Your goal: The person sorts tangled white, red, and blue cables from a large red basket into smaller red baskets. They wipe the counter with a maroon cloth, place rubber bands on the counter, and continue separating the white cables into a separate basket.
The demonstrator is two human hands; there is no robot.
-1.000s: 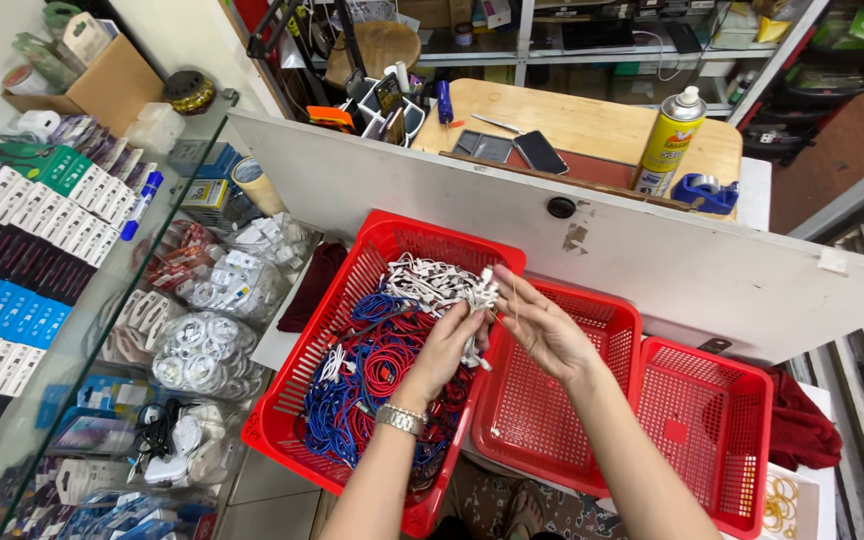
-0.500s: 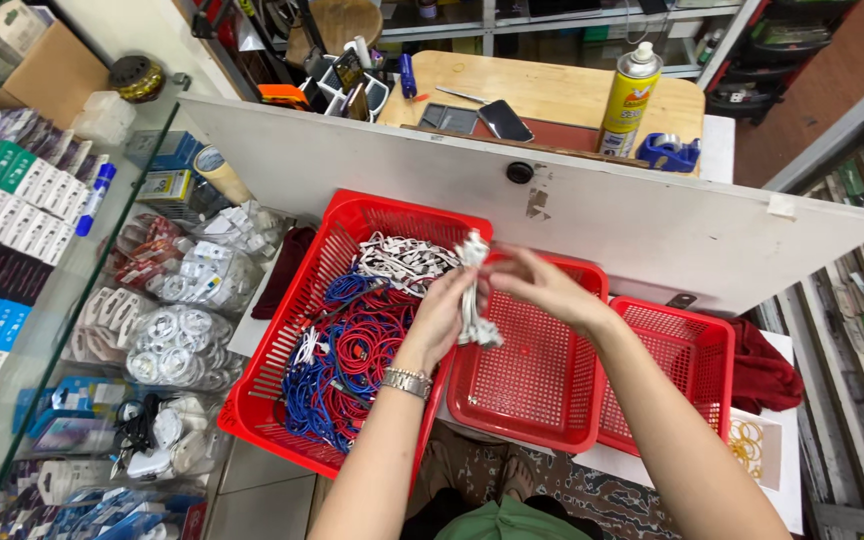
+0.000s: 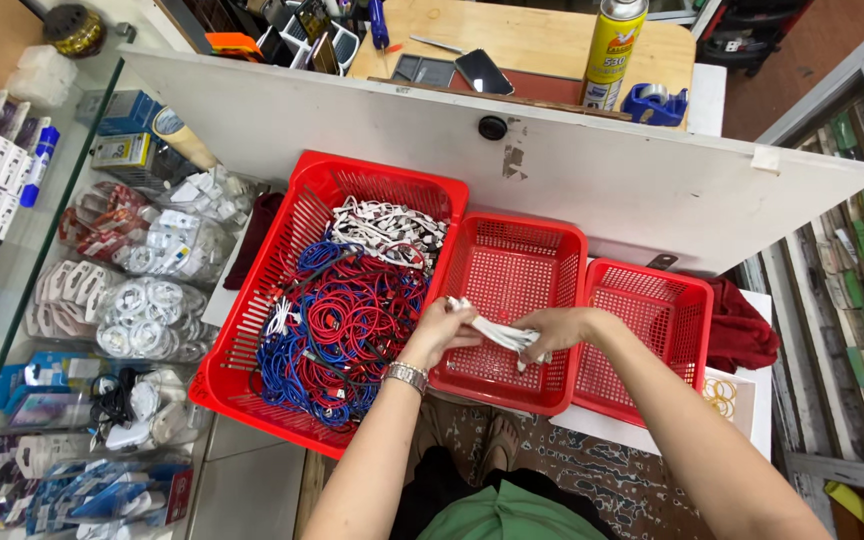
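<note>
- Over the middle red basket (image 3: 512, 270), both hands now sit low, just above its mesh floor; half a second ago they were held higher, with the white cable hanging between them, so the bundling work has moved down toward that empty basket.
- Left of the middle basket, the large red basket (image 3: 262, 330) holds the tangled heap of red and blue cables (image 3: 337, 335), with black-and-white ones (image 3: 387, 228) at its far end.
- Right of the middle basket, a smaller red basket (image 3: 652, 320) stands bare.
- Above the middle basket's near half, the left hand (image 3: 442, 332) and right hand (image 3: 552, 328) are close together, each closed on an end of the white cable (image 3: 497, 333).
- That cable looks folded into a short, flat hank, pale and slightly crumpled, stretched between the two fists.
</note>
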